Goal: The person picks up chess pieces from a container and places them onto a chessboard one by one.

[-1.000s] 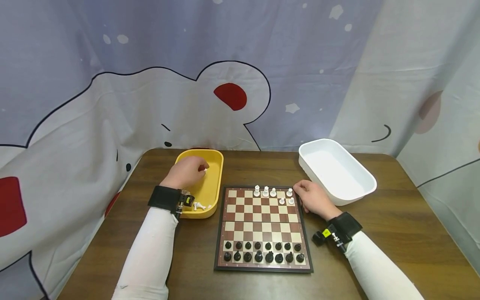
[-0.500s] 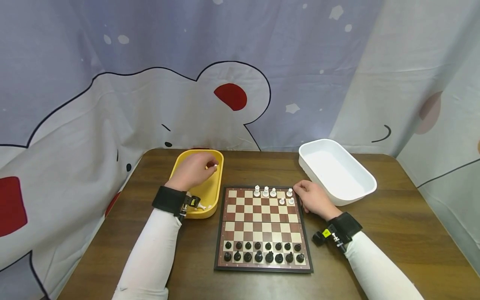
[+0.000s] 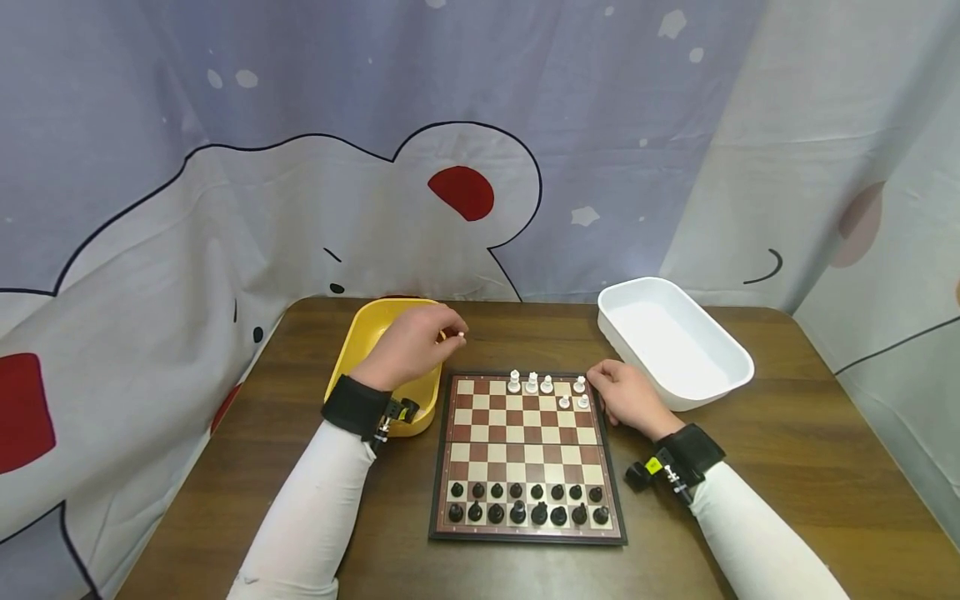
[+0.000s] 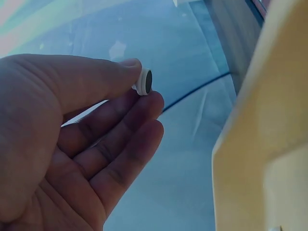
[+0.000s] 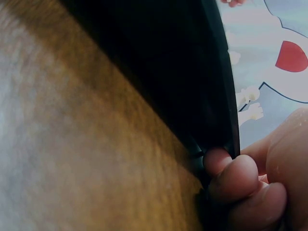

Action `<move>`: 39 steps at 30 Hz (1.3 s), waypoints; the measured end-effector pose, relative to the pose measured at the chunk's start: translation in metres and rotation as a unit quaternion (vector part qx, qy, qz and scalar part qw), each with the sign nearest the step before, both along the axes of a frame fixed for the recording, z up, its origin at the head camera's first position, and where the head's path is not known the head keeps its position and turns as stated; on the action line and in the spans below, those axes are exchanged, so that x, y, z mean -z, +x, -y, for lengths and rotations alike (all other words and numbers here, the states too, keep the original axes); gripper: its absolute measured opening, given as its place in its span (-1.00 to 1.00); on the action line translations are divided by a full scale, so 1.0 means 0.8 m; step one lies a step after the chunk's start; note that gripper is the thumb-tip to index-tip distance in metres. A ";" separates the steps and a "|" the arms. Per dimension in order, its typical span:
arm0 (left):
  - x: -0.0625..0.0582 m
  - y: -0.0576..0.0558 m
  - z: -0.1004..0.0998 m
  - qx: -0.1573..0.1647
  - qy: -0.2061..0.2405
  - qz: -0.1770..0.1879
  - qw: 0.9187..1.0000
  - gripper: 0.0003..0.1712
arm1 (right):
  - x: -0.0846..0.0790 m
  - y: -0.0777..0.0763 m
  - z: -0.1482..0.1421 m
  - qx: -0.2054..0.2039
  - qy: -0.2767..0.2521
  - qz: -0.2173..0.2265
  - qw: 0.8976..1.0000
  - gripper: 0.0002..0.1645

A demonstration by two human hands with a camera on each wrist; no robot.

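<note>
My left hand (image 3: 414,343) pinches a small white chess piece (image 4: 144,82) between thumb and fingertips, over the right rim of the yellow tray (image 3: 337,367). In the left wrist view the piece lies tipped, its dark round underside facing away from the palm; its top is hidden by the thumb. At the far right corner of the chessboard (image 3: 510,433), my right hand (image 3: 630,397) grips the board's edge, fingers curled against its dark side (image 5: 211,96). White pieces (image 3: 532,383) stand at the board's far side, and two rows of black pieces (image 3: 517,512) at the near side.
A white tray (image 3: 675,342) stands behind and right of the right hand, with nothing seen in it. The wooden table (image 3: 810,433) runs back to a patterned curtain (image 3: 600,167). The left forearm and hand hide much of the yellow tray's inside.
From inside the yellow tray, my left hand has moved right to its rim, carrying the white chess piece. My right hand stays at the board's corner.
</note>
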State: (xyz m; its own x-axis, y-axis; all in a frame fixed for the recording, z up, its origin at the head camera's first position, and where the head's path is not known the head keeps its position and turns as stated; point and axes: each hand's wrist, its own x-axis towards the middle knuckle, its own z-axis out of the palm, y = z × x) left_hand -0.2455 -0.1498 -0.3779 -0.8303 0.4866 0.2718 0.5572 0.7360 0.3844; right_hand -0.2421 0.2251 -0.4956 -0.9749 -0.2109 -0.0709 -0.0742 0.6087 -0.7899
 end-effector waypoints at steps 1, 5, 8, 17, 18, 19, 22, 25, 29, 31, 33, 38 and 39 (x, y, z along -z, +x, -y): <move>0.000 0.001 -0.003 0.004 0.000 0.000 1.000 -0.83 | 0.000 0.000 0.000 -0.001 0.000 -0.001 1.000 -0.58; 0.000 0.005 -0.013 0.018 0.006 0.003 1.000 -0.83 | 0.000 0.000 0.000 -0.002 0.001 -0.002 1.000 -0.57; 0.001 0.008 -0.019 0.031 0.013 0.006 0.999 -0.83 | 0.000 -0.001 0.000 -0.001 0.000 -0.003 1.000 -0.58; 0.005 0.018 -0.040 0.067 0.043 0.014 0.997 -0.82 | 0.000 -0.001 0.000 0.001 0.000 -0.003 1.000 -0.58; 0.005 0.019 -0.042 0.072 0.045 0.011 0.996 -0.82 | 0.000 -0.001 0.000 0.001 0.001 -0.003 1.000 -0.59; 0.006 0.019 -0.044 0.078 0.046 0.007 0.996 -0.83 | 0.000 -0.001 0.000 0.000 0.001 -0.003 1.000 -0.59; 0.008 0.019 -0.051 0.091 0.052 0.002 0.995 -0.85 | 0.001 -0.001 0.000 0.000 -0.001 -0.003 1.000 -0.59; 0.010 0.022 -0.058 0.097 0.049 0.004 0.994 -0.86 | 0.001 0.000 -0.001 -0.001 -0.003 -0.002 1.000 -0.58; 0.012 0.025 -0.068 0.100 0.031 0.009 0.994 -0.86 | 0.001 0.000 -0.002 0.001 -0.001 -0.001 1.000 -0.58; 0.013 0.026 -0.073 0.103 0.023 0.012 0.994 -0.86 | 0.001 0.000 -0.002 0.002 -0.002 -0.001 1.000 -0.58; 0.014 0.026 -0.077 0.109 0.017 0.014 0.994 -0.85 | 0.001 0.000 -0.001 0.003 -0.001 -0.001 1.000 -0.58; 0.019 0.026 -0.084 0.126 0.000 0.015 0.992 -0.85 | 0.001 0.000 -0.001 0.002 -0.002 -0.001 1.000 -0.58; 0.020 0.027 -0.086 0.129 -0.003 0.015 0.992 -0.85 | 0.001 0.000 -0.001 0.002 -0.001 -0.001 1.000 -0.58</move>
State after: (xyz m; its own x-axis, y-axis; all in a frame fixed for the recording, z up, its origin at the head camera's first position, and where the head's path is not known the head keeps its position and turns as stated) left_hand -0.2243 -0.0814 -0.3936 -0.6863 0.6849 0.2448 0.7149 0.5734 0.4001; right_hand -0.2421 0.2256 -0.4963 -0.9759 -0.2072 -0.0679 -0.0737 0.6067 -0.7915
